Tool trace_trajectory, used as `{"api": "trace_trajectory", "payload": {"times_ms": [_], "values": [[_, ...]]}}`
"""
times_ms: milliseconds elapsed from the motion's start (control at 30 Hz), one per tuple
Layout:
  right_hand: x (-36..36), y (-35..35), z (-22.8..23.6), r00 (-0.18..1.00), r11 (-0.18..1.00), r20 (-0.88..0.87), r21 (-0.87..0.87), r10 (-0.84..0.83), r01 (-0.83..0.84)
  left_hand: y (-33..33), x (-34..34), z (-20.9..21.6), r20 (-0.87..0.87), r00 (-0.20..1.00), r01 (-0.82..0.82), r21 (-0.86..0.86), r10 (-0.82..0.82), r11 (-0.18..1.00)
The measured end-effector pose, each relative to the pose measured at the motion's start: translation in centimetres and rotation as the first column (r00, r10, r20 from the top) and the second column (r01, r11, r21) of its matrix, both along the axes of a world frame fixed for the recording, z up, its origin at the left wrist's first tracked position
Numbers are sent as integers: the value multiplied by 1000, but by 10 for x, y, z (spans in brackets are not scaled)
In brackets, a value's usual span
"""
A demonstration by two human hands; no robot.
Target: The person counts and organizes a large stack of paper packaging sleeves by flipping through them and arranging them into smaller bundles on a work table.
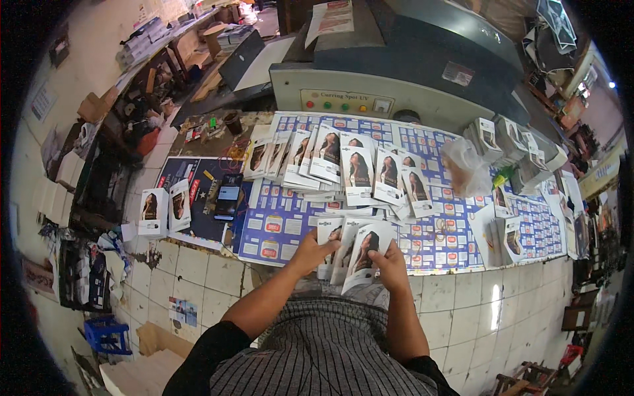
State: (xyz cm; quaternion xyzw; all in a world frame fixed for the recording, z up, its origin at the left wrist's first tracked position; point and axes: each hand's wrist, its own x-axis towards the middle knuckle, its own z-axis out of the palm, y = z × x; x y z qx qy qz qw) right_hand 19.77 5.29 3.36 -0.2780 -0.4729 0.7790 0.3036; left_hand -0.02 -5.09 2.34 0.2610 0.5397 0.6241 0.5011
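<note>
Just over the table's near edge I hold a few thin white leaflets (352, 259) fanned out, each printed with a long-haired figure. My left hand (312, 255) is closed on their left side, thumb on top. The right side is pinched by my right hand (392, 265), its thumb across the front leaflet. Directly beyond lies a wide, overlapping heap of the same leaflets (357, 173), several layers deep. Part of the heap's near edge is hidden behind the held ones.
Blue printed sheets (422, 245) cover the table. At left are a phone (228, 198) and two small leaflet stacks (152, 212). Tied stacks (512, 142) and a clear plastic bag (464, 168) stand at right. A large grey machine (403, 72) borders the far side.
</note>
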Motion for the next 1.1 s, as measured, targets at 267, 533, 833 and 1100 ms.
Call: {"api": "trace_trajectory", "payload": {"times_ms": [267,533,833,1100], "values": [[7,2,-10,1000,1000,-20,-11,21,-21,0,0,6,-54,998,36,24,-35,999],[5,-4,4,999,998,47,67,8,-11,-1,4,19,-303,953,-7,57,24,998],[21,5,-12,978,988,148,81,-145,134,-11,-21,12,-240,944,-205,113,227,972],[43,15,34,938,985,-306,-97,-166,143,-15,-48,-13,-193,948,-251,31,253,967]]}}
